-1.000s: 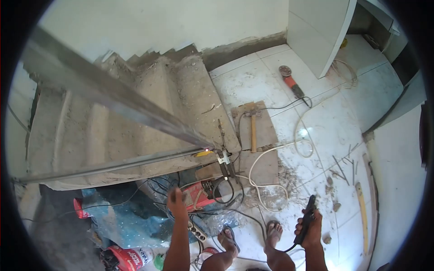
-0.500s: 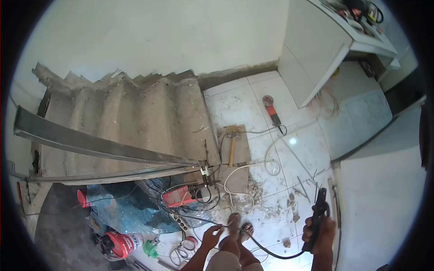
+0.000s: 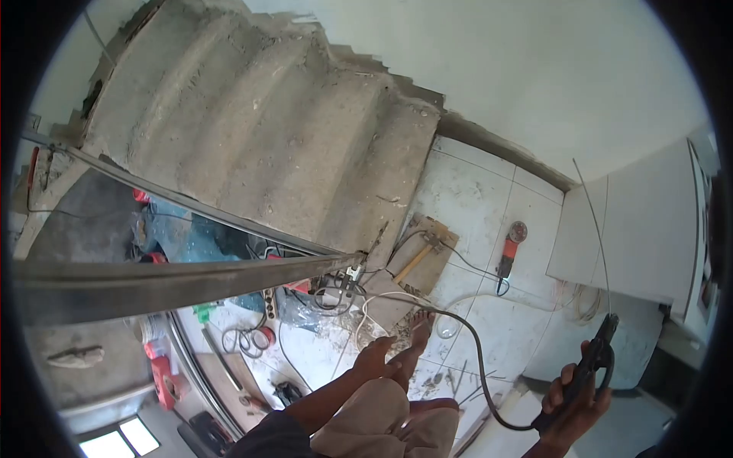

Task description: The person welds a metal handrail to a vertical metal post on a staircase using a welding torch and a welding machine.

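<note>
My right hand [image 3: 576, 404] is wrapped round a black welding electrode holder [image 3: 588, 374] at the lower right. A long thin rod [image 3: 599, 237] stands up from the holder's jaws, and a dark cable [image 3: 481, 359] curves away from its lower end. My left hand [image 3: 376, 360] is low in the middle, beside my bare foot [image 3: 420, 328]; its finger shape is unclear. A metal clamp [image 3: 351, 275] sits at the end of a grey metal beam [image 3: 191, 282], by the foot of the concrete stairs [image 3: 267, 122].
An angle grinder [image 3: 511, 248] lies on the floor tiles [image 3: 466, 183]. A hammer [image 3: 416, 259] rests on a cardboard piece [image 3: 439, 278]. Loose rods [image 3: 473, 393] lie near my feet. Cables, a power strip [image 3: 269, 303] and a blue sheet [image 3: 172, 225] lie below the stairs. A white cabinet [image 3: 641, 221] stands right.
The view has turned and shifted. A thin rod now shows in the holder's jaws. My right hand with the holder is farther right in the view, and my left hand is higher.
</note>
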A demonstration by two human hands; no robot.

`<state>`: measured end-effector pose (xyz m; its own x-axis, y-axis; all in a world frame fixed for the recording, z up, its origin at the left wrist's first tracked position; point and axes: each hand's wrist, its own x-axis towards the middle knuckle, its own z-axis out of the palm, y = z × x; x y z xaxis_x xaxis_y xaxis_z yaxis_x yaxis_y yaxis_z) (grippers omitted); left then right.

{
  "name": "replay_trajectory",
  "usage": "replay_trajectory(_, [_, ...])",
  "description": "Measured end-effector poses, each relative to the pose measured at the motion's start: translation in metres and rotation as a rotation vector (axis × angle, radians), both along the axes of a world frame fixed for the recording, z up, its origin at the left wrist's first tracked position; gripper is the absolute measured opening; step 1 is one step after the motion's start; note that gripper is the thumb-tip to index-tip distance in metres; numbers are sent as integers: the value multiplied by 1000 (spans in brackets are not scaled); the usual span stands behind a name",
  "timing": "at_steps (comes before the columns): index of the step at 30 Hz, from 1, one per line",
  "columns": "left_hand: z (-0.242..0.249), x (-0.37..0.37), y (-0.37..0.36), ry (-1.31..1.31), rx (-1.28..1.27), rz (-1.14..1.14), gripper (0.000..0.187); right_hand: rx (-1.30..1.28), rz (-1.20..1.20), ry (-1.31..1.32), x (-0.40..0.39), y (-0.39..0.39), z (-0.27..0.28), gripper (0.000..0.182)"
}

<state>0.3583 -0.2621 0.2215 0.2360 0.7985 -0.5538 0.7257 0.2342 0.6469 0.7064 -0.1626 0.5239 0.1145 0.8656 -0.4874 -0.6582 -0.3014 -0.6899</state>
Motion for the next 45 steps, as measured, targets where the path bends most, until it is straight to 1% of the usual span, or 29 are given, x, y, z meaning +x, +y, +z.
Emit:
replay_trajectory(2, [-16, 18, 3, -40, -225, 166, 81, 11, 16, -508, 2, 35, -9, 97])
replay_trajectory(3, [-25, 19, -1, -144, -249, 301, 70, 5, 44, -608, 2, 52, -12, 98])
replay_trajectory(4, [-21, 20, 0, -145, -251, 330, 70, 9, 73, -606, 2, 69, -16, 98])
replay_trajectory(6, [-17, 19, 3, -288, -370, 701, 57, 43, 244, -844, 1, 104, -32, 98])
replay_trajectory(7, [-22, 17, 0, -163, -325, 737, 46, 23, 301, -877, 1, 119, -44, 97])
replay_trajectory(10, [-37, -7, -9, -51, -189, 912, 35, 121, 518, -1015, -13, 168, -86, 90])
replay_trajectory(12, [-31, -25, -5, 34, -261, 1032, 35, 130, 606, -894, -22, 202, -128, 101])
replay_trajectory(14, [-19, -33, 4, -27, -207, 1232, 34, 40, 794, -822, -25, 235, -179, 106])
replay_trajectory(15, [-28, -41, -3, -81, -166, 1307, 32, 181, 839, -819, -21, 246, -221, 105])
replay_trajectory(16, [-36, -54, -4, -45, -240, 1360, 30, 349, 870, -805, -22, 264, -268, 104])
replay_trajectory(17, [-60, -75, -24, -108, -93, 1408, 29, 322, 958, -693, -32, 286, -295, 107])
replay_trajectory(18, [-74, -94, -35, 215, 9, 1237, 31, 293, 1025, -653, -30, 304, -321, 107])
replay_trajectory(19, [-22, -102, 27, 433, -241, 1287, 33, 381, 1134, -704, -28, 312, -346, 108])
replay_trajectory(20, [-42, -122, 26, 57, -7, 1685, 36, 532, 1200, -758, -36, 332, -379, 110])
replay_trajectory(21, [-62, -159, 7, 141, 119, 1728, 39, 570, 1245, -653, -40, 350, -398, 111])
replay_trajectory(22, [-43, -180, 41, 265, 146, 1354, 43, 672, 1279, -646, -44, 364, -421, 112])
replay_trajectory(23, [-38, -201, 74, -139, 258, 1679, 47, 730, 1281, -634, -45, 376, -450, 113])
replay_trajectory(24, [-56, -255, 49, -178, 444, 1572, 53, 787, 1285, -617, -47, 383, -481, 114])
replay_trajectory(26, [-32, -253, 127, -46, 656, 1616, 62, 525, 1154, -369, -55, 378, -538, 116])
replay_trajectory(27, [-24, -253, 150, -12, 683, 1612, 66, 320, 1084, -302, -71, 375, -543, 123])
replay_trajectory(28, [-20, -257, 171, 19, 713, 1593, 70, 330, 1095, -269, -75, 375, -563, 123])
replay_trajectory(30, [-16, -265, 197, -14, 759, 1540, 75, 183, 1006, -125, -80, 368, -599, 135])
replay_trajectory(31, [-18, -267, 209, -20, 801, 1557, 74, 116, 921, -109, -95, 363, -600, 143])
replay_trajectory(32, [-19, -273, 213, 8, 802, 1548, 74, 108, 921, -83, -96, 360, -616, 143])
replay_trajectory(34, [-21, -280, 222, -64, 724, 1365, 70, 155, 987, -90, -93, 360, -646, 148])
replay_trajectory(35, [-25, -283, 226, -75, 757, 1384, 62, 184, 970, -144, -92, 359, -657, 151])
replay_trajectory(38, [-36, -298, 240, -198, 805, 1453, 54, 108, 947, -121, -113, 366, -642, 151])
replay_trajectory(41, [-45, -302, 256, -144, 833, 1436, 46, 126, 985, -83, -107, 365, -659, 151])
replay_trajectory(45, [-54, -305, 259, -151, 850, 1509, 43, 46, 1062, -105, -117, 363, -645, 150])
